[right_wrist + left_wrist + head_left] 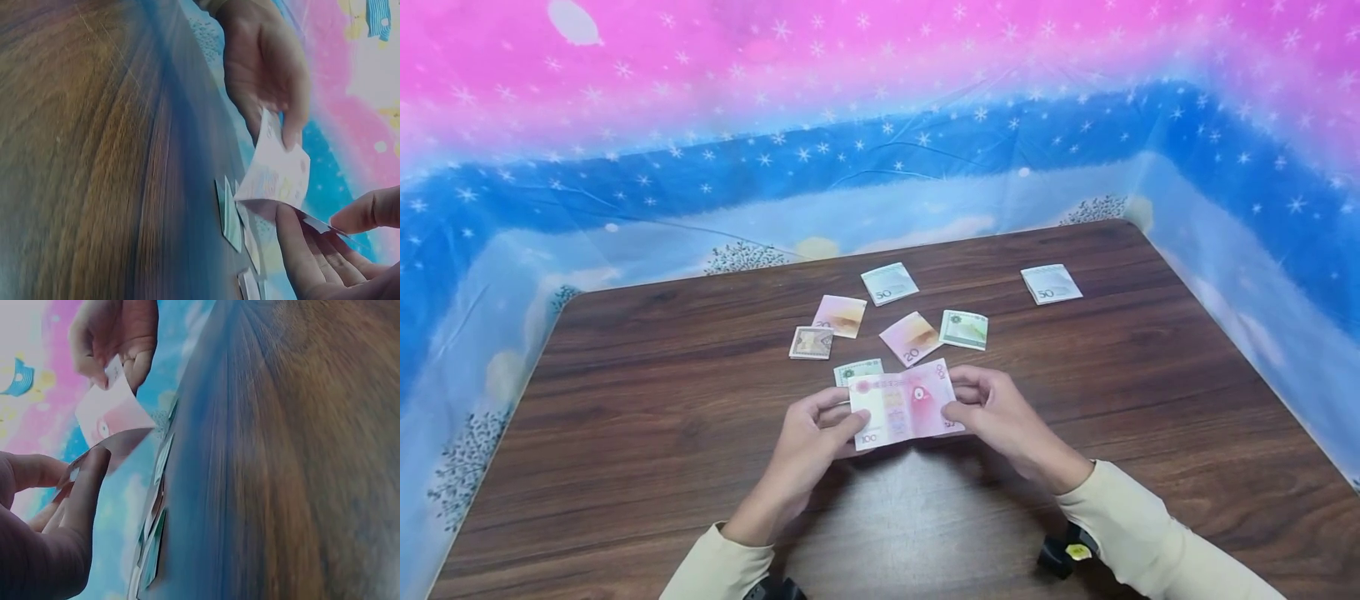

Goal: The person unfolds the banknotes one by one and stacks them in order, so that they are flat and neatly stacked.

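Note:
A pink 100 banknote (901,406) with a crease down its middle is held up above the table, unfolded, its printed side toward the head camera. My left hand (812,433) pinches its left end, thumb in front and fingers behind. At the other end my right hand (1000,421) grips it the same way. In the left wrist view the banknote (112,412) bends along its crease between both hands. Just behind it lies a folded green banknote (859,369), partly hidden by the pink one.
Folded banknotes lie spread beyond my hands: a 20 note (910,339), another 20 note (842,315), a brownish note (810,342), a green note (964,330), a 50 note (889,283) and a farther 50 note (1051,284). The wooden table (1150,400) meets a patterned cloth (880,167) behind.

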{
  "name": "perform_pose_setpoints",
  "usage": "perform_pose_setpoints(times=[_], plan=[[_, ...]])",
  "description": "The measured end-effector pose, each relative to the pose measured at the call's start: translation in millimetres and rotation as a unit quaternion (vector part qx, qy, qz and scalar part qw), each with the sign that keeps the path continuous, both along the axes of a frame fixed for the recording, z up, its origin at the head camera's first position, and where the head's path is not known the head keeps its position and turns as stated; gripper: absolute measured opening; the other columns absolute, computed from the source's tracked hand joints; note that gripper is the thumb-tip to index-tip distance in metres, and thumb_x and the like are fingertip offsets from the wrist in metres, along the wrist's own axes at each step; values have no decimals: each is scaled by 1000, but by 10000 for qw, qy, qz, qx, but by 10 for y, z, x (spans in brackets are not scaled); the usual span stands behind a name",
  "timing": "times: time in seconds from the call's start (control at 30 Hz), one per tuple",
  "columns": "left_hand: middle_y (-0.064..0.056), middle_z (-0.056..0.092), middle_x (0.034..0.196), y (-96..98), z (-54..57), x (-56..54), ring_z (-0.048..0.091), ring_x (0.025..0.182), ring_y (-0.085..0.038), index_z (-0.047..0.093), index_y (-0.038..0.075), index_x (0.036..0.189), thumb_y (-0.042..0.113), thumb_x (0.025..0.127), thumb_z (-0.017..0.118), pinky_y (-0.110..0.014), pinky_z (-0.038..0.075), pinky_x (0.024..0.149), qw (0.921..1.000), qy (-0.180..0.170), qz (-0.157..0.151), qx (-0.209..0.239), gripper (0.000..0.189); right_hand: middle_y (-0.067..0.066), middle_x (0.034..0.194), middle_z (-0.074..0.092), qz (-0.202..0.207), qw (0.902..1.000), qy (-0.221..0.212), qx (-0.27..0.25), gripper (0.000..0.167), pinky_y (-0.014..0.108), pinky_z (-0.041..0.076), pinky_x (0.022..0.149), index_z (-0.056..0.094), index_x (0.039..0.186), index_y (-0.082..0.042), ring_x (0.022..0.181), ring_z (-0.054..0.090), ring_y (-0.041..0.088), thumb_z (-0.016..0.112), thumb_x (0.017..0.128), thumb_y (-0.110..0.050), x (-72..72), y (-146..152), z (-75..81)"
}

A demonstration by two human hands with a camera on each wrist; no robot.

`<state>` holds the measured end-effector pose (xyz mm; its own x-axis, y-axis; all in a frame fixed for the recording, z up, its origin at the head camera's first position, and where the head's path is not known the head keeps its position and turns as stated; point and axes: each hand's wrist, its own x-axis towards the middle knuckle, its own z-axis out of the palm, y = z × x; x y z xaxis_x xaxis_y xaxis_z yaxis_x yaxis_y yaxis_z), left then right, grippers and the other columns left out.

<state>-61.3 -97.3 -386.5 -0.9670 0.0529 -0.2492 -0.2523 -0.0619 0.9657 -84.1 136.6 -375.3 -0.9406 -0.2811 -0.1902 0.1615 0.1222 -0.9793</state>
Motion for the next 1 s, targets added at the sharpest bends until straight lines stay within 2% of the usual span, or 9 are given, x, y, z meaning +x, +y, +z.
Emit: perform_pose_setpoints(times=[0.27,0.57,0.7,0.87,0.93,1.0], plan=[[-22,73,95,-88,-50,-26,72,76,-22,65,-11,117,-9,89,66,-34,65,68,9997,-59,235,-31,27,24,110,72,-102,9997,-236,-40,40,22,59,71,53,127,14,82,69,11,62,88,6,-60,105,-27],[-21,72,101,-147,-90,-40,72,82,-21,61,-13,120,-8,91,66,-39,65,75,9988,-381,134,294,30,19,106,74,-211,9973,-698,-101,40,23,59,71,53,128,12,80,70,13,65,90,5,-119,163,-141],[-21,73,99,-167,-97,-49,72,82,-21,60,-13,121,-8,91,66,-38,65,75,9988,-439,15,238,31,16,103,74,-254,9967,-762,-122,35,26,61,70,57,123,11,79,70,14,67,90,3,-141,172,-172],[-22,73,94,-217,-100,-49,72,75,-21,60,-12,123,-5,91,68,-38,65,68,9980,-192,-480,-357,33,7,84,72,-219,9980,-342,493,22,25,57,63,65,103,6,72,64,13,75,87,-4,-165,194,-193],[-20,73,86,-234,-97,-50,70,67,-21,60,-11,122,-3,91,70,-39,65,64,9943,-3,-692,-810,33,5,78,69,-167,9964,-121,821,20,25,55,60,66,97,3,69,60,13,78,85,-7,-173,205,-202],[-16,73,80,-249,-90,-49,69,60,-21,59,-11,120,-1,91,71,-39,64,59,9869,190,-855,-1354,33,4,75,67,-98,9944,61,1047,20,25,54,58,66,94,2,67,59,13,80,84,-9,-180,214,-214]])
